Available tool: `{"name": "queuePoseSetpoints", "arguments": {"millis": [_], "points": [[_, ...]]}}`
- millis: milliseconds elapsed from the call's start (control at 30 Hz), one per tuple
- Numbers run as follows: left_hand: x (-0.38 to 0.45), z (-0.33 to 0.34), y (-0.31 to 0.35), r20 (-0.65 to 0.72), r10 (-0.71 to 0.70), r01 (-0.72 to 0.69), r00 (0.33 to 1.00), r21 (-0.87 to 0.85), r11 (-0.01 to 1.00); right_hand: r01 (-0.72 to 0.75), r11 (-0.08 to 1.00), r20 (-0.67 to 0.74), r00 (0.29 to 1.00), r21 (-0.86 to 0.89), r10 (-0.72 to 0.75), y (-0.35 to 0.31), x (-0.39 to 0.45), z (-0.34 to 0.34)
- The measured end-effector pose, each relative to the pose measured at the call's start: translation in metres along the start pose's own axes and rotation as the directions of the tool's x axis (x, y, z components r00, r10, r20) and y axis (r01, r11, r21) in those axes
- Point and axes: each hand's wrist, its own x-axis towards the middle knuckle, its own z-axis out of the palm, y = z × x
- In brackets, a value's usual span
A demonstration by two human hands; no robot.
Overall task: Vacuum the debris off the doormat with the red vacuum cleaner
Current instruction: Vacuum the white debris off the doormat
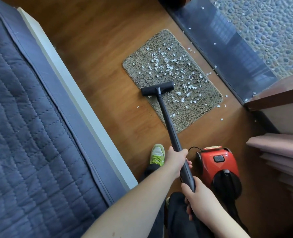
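A shaggy grey-brown doormat (190,109) lies on the wooden floor, strewn with several white scraps of debris (166,64). The black floor nozzle (157,88) rests on the mat's left edge, at the end of a long dark wand (168,121). My left hand (176,160) grips the wand higher up, and my right hand (199,196) grips its lower end near my knee. The red vacuum cleaner body (217,162) stands on the floor to the right of my hands.
A bed with a blue quilt (30,126) and white frame fills the left. A dark threshold (228,54) with pebble flooring beyond runs along the mat's right side. A wooden ledge (279,93) and folded cloths (283,152) sit at right. My green shoe (157,154) stands near the wand.
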Motion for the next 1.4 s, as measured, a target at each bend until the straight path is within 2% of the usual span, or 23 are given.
{"name": "queuePoseSetpoints", "arguments": {"millis": [133, 267, 467, 667, 933, 1233, 1400], "points": [[0.000, 0.002, -0.004, -0.027, -0.003, 0.003, 1.000, 0.013, 1.000, -0.018, 1.000, 0.009, 1.000, -0.009, 0.018, 0.003, -0.002, -0.001], [0.005, -0.004, 0.009, -0.045, 0.023, -0.020, 0.999, 0.051, 0.999, 0.031, 0.999, -0.003, 1.000, 0.031, -0.031, -0.006, 0.005, 0.001], [0.020, -0.014, 0.049, -0.043, 0.075, -0.071, 0.996, 0.078, 0.994, 0.096, 0.992, -0.043, 0.995, 0.076, -0.093, -0.036, 0.025, 0.004], [0.037, -0.020, 0.094, -0.016, 0.127, -0.124, 0.992, 0.122, 0.985, 0.082, 0.981, -0.061, 0.996, 0.177, -0.072, -0.076, 0.056, 0.003], [0.048, -0.027, 0.132, -0.026, 0.159, -0.153, 0.987, 0.148, 0.977, 0.105, 0.984, -0.051, 0.994, 0.141, -0.099, -0.114, 0.076, -0.004], [0.033, -0.008, 0.083, 0.007, 0.095, -0.095, 0.995, 0.090, 0.991, 0.089, 0.991, -0.040, 0.996, 0.105, -0.085, -0.067, 0.036, -0.014], [0.026, 0.007, 0.052, 0.014, 0.046, -0.047, 0.999, 0.086, 0.995, 0.061, 0.998, -0.058, 0.996, -0.018, -0.062, -0.035, 0.025, -0.018]]}}
